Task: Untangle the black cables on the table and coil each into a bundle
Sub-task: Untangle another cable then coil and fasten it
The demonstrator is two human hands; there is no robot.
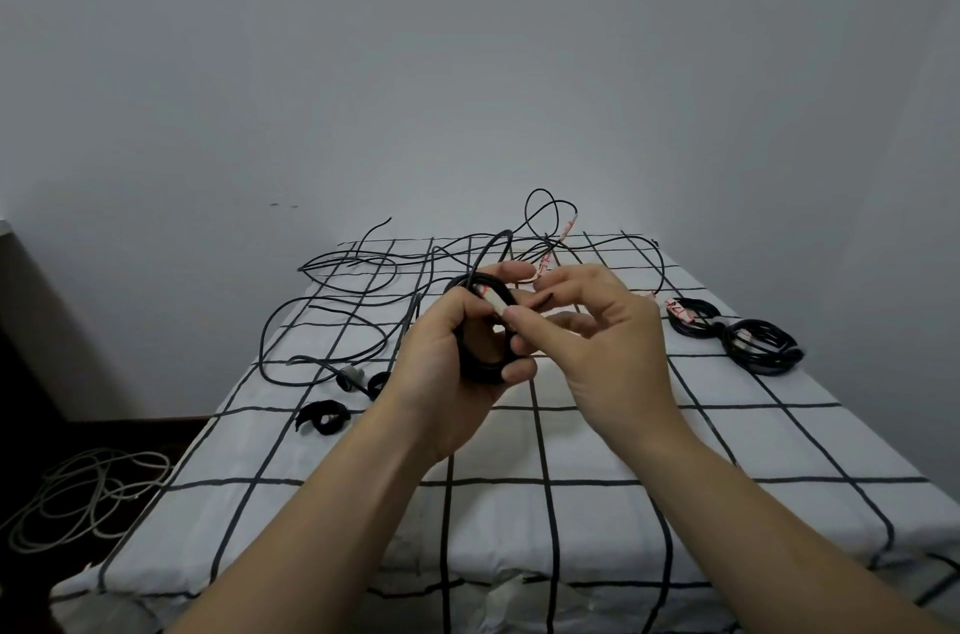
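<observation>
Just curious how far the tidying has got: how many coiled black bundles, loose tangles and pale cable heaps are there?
Coiled black bundles: 3, the held bundle in the left hand, two lying at right.
Loose black tangle: 1, strands uncountable.
Pale cable heap on the floor: 1.
Total: 5.

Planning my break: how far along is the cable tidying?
Two coiled bundles already lie at the table's right. The left hand grips a third coil, the right hand pinching its white tag. A loose tangle remains across the far left, uncoiled.
</observation>
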